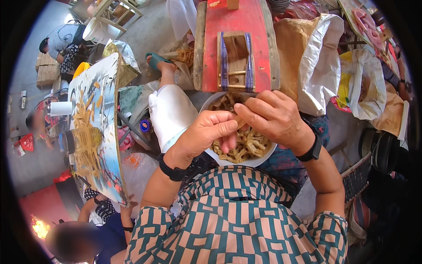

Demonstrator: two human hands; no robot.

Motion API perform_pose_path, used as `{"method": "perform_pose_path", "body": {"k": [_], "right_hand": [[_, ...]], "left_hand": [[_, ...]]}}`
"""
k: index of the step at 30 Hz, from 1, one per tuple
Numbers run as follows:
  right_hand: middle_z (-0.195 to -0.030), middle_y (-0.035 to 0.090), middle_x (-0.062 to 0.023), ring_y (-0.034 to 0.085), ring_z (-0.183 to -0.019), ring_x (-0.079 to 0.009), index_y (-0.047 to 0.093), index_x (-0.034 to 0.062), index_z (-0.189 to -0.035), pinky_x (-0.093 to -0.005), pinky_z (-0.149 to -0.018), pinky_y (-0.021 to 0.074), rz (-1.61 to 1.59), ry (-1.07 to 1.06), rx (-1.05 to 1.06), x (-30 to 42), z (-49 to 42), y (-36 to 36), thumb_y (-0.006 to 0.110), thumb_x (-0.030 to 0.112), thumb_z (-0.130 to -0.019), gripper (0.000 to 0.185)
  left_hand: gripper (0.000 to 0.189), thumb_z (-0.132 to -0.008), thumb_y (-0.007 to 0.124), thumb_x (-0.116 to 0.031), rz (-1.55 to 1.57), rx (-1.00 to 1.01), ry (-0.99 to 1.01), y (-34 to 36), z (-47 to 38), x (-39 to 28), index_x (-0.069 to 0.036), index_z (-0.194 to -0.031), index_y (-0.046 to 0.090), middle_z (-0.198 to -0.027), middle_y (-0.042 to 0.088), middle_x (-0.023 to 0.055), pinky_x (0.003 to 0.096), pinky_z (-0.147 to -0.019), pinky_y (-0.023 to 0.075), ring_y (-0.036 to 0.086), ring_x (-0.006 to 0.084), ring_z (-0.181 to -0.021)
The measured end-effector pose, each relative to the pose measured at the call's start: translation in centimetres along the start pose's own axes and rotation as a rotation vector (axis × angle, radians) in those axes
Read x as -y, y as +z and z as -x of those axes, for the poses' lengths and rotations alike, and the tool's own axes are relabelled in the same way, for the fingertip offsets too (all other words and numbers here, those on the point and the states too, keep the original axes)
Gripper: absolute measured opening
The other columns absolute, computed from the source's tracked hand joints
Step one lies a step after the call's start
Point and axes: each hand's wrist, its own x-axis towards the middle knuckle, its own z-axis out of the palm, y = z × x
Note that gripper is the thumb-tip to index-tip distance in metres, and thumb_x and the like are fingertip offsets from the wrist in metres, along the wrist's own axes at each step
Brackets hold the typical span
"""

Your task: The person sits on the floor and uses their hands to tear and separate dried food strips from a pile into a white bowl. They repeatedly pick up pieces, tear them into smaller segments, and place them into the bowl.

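A thin tan strip (241,122) is pinched between my two hands, its ends hidden by the fingers. My left hand (216,129) grips it with thumb and fingertips, and my right hand (272,119) holds the other side with curled fingers. Just below them, a white bowl (268,155) rests at my lap, with many folded or knotted tan pieces (244,148) inside. Beyond the bowl, a wooden block frame (235,49) with purple patterned bands and two thin crosswise sticks sits on a red bench (211,56).
To my left stands a painted board table (108,158) bearing loose tan strips (84,115), a clear jar (87,138) and a white cup (61,108). Large open sacks (319,66) stand at the right. A person (108,231) sits beside the table; another person (62,39) bends farther off.
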Motion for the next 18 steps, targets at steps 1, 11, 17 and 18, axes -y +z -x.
{"method": "perform_pose_path", "body": {"k": [1,11,17,18], "right_hand": [[-0.091,0.061,-0.0006,0.062,-0.08,-0.0186,0.068,0.0094,-0.109,-0.0305,-0.068,0.0516,-0.018,-0.001,-0.016,0.1,0.0,0.2,0.069,0.016,-0.079,0.031],[-0.083,0.069,-0.0105,0.069,-0.075,-0.0244,0.064,0.0022,-0.125,-0.0356,-0.069,0.0548,-0.972,0.557,0.16,3.0,3.3,-0.6,0.06,-0.003,-0.094,0.032],[-0.078,0.064,-0.0013,0.063,-0.071,-0.0081,0.066,0.0016,-0.111,-0.0246,-0.062,0.05,-1.536,0.816,0.363,4.9,2.5,-2.8,0.053,0.027,-0.11,0.029],[-0.08,0.064,0.0003,0.062,-0.07,-0.008,0.066,0.0018,-0.102,-0.0231,-0.062,0.0496,-1.552,0.877,0.382,4.9,2.0,-2.9,0.055,0.03,-0.109,0.031]], "left_hand": [[0.037,-0.106,0.058,-0.031,0.023,0.013,-0.031,0.1,0.3,0.3,0.003,-0.113,0.068,-0.075,0.068,0.0077,0.0236,-0.055,0.0487,0.061,0.0122,-0.059],[0.028,-0.099,0.068,-0.025,0.351,0.138,0.612,2.7,4.4,-2.4,0.002,-0.097,0.073,-0.124,0.067,0.0265,0.0423,-0.091,0.0599,0.07,0.0282,-0.111],[0.02,-0.076,0.082,-0.016,-1.253,-0.138,0.8,4.0,3.9,-2.0,-0.006,-0.09,0.073,-0.123,0.069,0.0147,0.0436,-0.091,0.0558,0.063,0.0335,-0.119],[0.02,-0.075,0.082,-0.016,-1.316,-0.185,0.841,4.2,3.8,-1.1,-0.006,-0.089,0.073,-0.119,0.07,0.0129,0.0409,-0.086,0.0566,0.065,0.0318,-0.112]]}}
